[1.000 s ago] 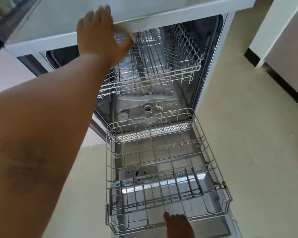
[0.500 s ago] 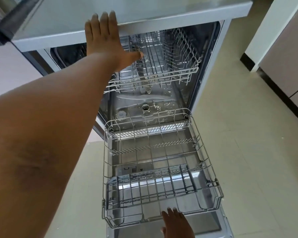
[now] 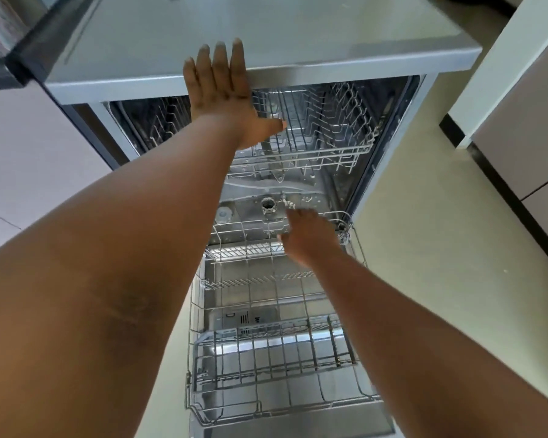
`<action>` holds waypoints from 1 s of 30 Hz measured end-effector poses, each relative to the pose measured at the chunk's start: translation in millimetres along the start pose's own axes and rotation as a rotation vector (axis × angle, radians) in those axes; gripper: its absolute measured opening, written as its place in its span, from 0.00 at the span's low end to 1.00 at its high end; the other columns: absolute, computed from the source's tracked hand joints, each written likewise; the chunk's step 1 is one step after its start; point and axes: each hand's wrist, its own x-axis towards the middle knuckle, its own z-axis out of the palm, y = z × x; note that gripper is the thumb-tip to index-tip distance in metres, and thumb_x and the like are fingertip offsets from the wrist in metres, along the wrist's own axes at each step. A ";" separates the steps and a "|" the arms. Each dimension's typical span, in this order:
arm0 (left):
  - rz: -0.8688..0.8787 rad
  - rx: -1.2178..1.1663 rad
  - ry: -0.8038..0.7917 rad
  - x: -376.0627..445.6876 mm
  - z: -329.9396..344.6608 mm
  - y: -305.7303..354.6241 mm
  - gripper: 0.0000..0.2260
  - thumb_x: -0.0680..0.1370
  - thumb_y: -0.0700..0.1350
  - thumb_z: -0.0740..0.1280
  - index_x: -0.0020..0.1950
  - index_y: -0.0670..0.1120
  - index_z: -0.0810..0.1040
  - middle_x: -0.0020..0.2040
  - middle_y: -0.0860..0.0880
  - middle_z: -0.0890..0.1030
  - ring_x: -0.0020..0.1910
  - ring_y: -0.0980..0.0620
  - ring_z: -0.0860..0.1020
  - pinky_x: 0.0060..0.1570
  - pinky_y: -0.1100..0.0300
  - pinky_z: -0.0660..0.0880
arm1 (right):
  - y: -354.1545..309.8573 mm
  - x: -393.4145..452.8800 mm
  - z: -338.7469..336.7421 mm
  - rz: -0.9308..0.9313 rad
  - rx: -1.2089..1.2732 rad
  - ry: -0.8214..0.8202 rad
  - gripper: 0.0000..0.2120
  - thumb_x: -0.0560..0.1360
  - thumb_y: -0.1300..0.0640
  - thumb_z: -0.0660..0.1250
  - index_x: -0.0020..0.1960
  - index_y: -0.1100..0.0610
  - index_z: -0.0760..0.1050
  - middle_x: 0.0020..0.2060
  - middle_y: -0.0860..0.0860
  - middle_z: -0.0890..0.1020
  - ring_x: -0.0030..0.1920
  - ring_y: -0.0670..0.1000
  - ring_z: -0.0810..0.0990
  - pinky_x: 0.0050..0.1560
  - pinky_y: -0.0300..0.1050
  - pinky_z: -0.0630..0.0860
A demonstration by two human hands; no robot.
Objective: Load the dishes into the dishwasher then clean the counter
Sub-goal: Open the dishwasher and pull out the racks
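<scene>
The dishwasher (image 3: 402,128) stands open under a grey counter (image 3: 266,36). Its empty lower wire rack (image 3: 276,358) is pulled out over the lowered door. The empty upper rack (image 3: 323,134) sits inside the tub. My left hand (image 3: 222,90) presses flat against the counter's front edge, fingers straight, thumb spread toward the upper rack. My right hand (image 3: 310,235) hovers over the back of the lower rack, fingers relaxed, holding nothing. No dishes are in view.
A dark appliance edge (image 3: 19,61) adjoins the counter at the upper left. Pale floor (image 3: 440,279) lies to the right of the dishwasher. A white wall corner and a cabinet with a black plinth (image 3: 500,184) stand at the far right.
My right hand has left the front rim of the lower rack and reached forward to its back end. My left hand stays on the counter edge. The view has tilted up.
</scene>
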 end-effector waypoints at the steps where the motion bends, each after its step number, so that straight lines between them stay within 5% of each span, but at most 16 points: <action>1: 0.014 -0.004 0.034 -0.5 2.6 -0.9 0.55 0.67 0.77 0.56 0.78 0.44 0.35 0.79 0.40 0.42 0.77 0.36 0.39 0.73 0.39 0.38 | 0.9 12.4 -4.9 -0.019 -0.017 0.006 0.26 0.80 0.49 0.61 0.75 0.55 0.60 0.71 0.57 0.69 0.72 0.59 0.66 0.70 0.56 0.65; 7: 0.120 0.070 0.203 -3.4 25.1 -8.5 0.52 0.69 0.76 0.53 0.79 0.40 0.46 0.78 0.34 0.49 0.75 0.29 0.48 0.71 0.35 0.41 | 16.0 77.7 -23.2 -0.044 -0.150 0.002 0.33 0.79 0.48 0.61 0.78 0.55 0.52 0.77 0.58 0.58 0.76 0.61 0.57 0.73 0.59 0.58; 13: 0.430 0.249 0.051 -35.0 88.8 -47.0 0.43 0.77 0.68 0.54 0.77 0.46 0.34 0.79 0.38 0.42 0.77 0.38 0.42 0.72 0.45 0.35 | 37.2 119.2 -38.4 0.015 -0.192 -0.026 0.37 0.80 0.52 0.60 0.80 0.55 0.41 0.79 0.58 0.45 0.78 0.60 0.44 0.77 0.56 0.46; 18: 0.345 0.186 -0.278 -37.6 133.6 -44.8 0.44 0.77 0.68 0.52 0.77 0.44 0.32 0.78 0.41 0.34 0.76 0.42 0.34 0.75 0.46 0.37 | 38.1 137.8 -34.6 0.090 -0.165 -0.058 0.29 0.80 0.53 0.60 0.77 0.59 0.56 0.74 0.60 0.63 0.74 0.62 0.60 0.74 0.57 0.59; 22: 0.125 0.025 -0.466 -22.8 151.1 -40.9 0.43 0.77 0.68 0.53 0.79 0.43 0.38 0.80 0.43 0.42 0.78 0.42 0.41 0.76 0.45 0.42 | 35.5 139.1 -36.1 0.089 -0.146 0.009 0.23 0.79 0.61 0.58 0.73 0.58 0.63 0.69 0.58 0.70 0.69 0.61 0.68 0.67 0.55 0.66; 30: 0.015 -0.088 -0.259 -52.9 162.9 -32.7 0.37 0.78 0.66 0.54 0.79 0.44 0.51 0.79 0.43 0.54 0.78 0.42 0.49 0.76 0.44 0.47 | 42.6 127.6 -27.2 0.117 -0.053 0.135 0.15 0.78 0.64 0.61 0.62 0.54 0.77 0.56 0.54 0.79 0.55 0.60 0.78 0.53 0.52 0.78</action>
